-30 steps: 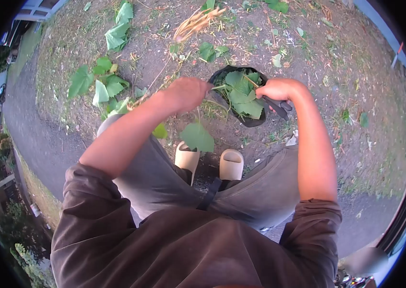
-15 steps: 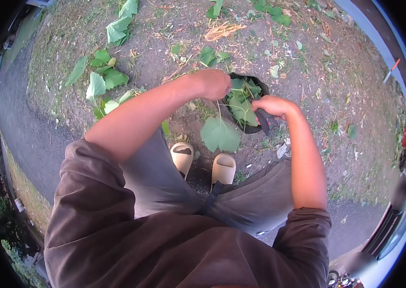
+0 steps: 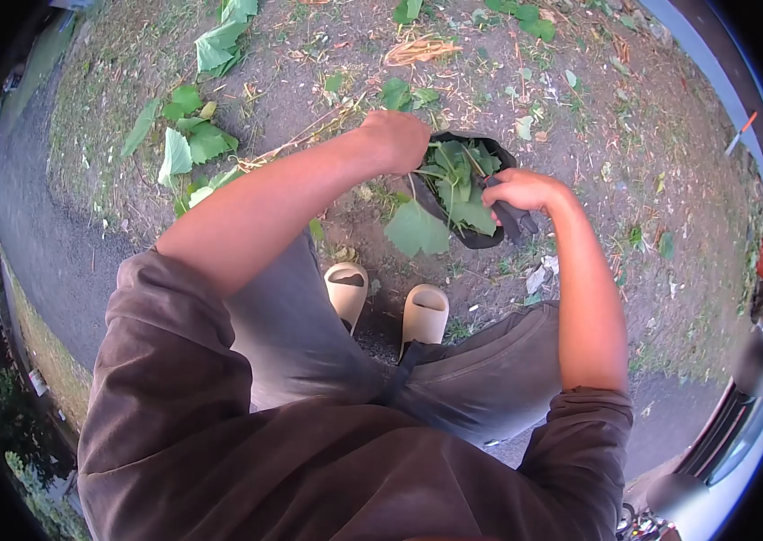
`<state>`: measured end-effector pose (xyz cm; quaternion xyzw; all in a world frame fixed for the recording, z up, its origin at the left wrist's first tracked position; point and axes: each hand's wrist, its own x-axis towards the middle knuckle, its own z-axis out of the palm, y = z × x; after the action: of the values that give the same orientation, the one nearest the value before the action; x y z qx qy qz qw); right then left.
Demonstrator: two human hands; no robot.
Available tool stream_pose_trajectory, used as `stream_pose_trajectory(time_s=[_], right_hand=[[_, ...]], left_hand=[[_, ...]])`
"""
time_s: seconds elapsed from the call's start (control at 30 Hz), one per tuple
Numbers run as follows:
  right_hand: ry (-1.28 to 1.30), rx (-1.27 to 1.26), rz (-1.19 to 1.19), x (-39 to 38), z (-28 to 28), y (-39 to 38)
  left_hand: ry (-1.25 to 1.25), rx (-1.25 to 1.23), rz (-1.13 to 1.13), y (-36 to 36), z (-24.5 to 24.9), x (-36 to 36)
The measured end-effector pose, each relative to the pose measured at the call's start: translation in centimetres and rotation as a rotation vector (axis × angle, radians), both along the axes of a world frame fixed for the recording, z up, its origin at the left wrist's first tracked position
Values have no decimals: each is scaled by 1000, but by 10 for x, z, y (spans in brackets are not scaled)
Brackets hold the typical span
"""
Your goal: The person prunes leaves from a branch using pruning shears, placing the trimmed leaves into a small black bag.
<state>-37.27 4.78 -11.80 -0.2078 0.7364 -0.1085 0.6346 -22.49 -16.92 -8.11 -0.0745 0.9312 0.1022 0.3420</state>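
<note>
A black bag hangs with its mouth open in front of me, green grape-like leaves bunched inside. My left hand is closed at the bag's left rim; its fingertips are partly hidden, and leaf stems run close by it. A broad leaf dangles outside the bag below that hand. My right hand grips the bag's right rim, with gathered black material bunched under the fingers.
Cut leaves and a vine stem lie on the soil to the left. Dry stalks rest farther ahead. My beige slides stand below the bag. A wall base edges the right side, with an orange-tipped stick beside it.
Both hands and the bag have risen slightly, the right hand also shifting right. More of the bag's mouth shows, and the dangling leaf has moved up with it.
</note>
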Motion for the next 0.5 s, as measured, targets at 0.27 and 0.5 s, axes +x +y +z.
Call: stream_pose_trajectory(time_s=[0.27, 0.5], right_hand=[[21, 25, 284, -11, 4, 12], [-304, -134, -170, -13, 13, 25]], left_hand=[[237, 127, 80, -1, -19, 1], [135, 248, 203, 11, -9, -9]])
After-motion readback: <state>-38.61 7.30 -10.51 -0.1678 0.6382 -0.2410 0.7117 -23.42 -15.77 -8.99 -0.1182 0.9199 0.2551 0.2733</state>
